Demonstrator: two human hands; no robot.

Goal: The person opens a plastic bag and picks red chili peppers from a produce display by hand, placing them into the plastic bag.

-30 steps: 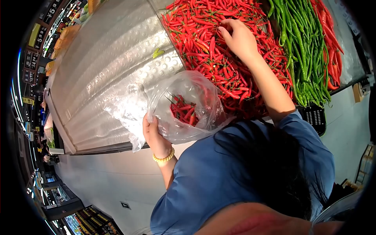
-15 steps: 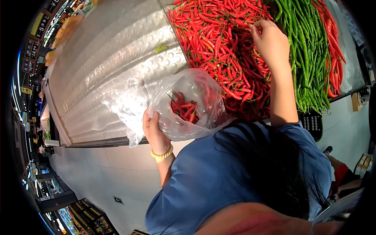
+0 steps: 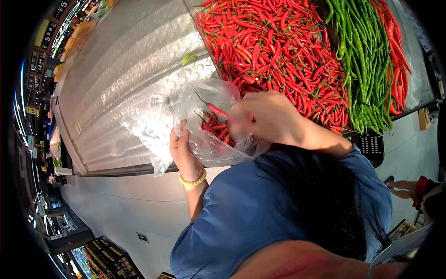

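Observation:
My left hand [image 3: 182,148], with a yellow beaded bracelet at the wrist, pinches the rim of a clear plastic bag [image 3: 204,90] and keeps its mouth open. Several small red chilies [image 3: 213,124] lie inside. At the bag's opening is my right hand [image 3: 267,118], its fingers closed and partly blurred. A red chili [image 3: 218,111] with a green stem sticks out from its fingertips, over the ones in the bag. Behind the right hand spreads a large heap of red chilies [image 3: 278,51].
Long green chilies [image 3: 362,69] lie right of the red heap, with larger red peppers [image 3: 395,60] beyond. A bumpy silver display surface [image 3: 116,93] extends left, holding a small green piece [image 3: 188,59]. Another person's legs [image 3: 406,188] show at the right, near a black crate [image 3: 370,146].
My right hand has come from the chili heap down and left to the bag's mouth, bringing a red chili. My left hand holds the bag in nearly the same place.

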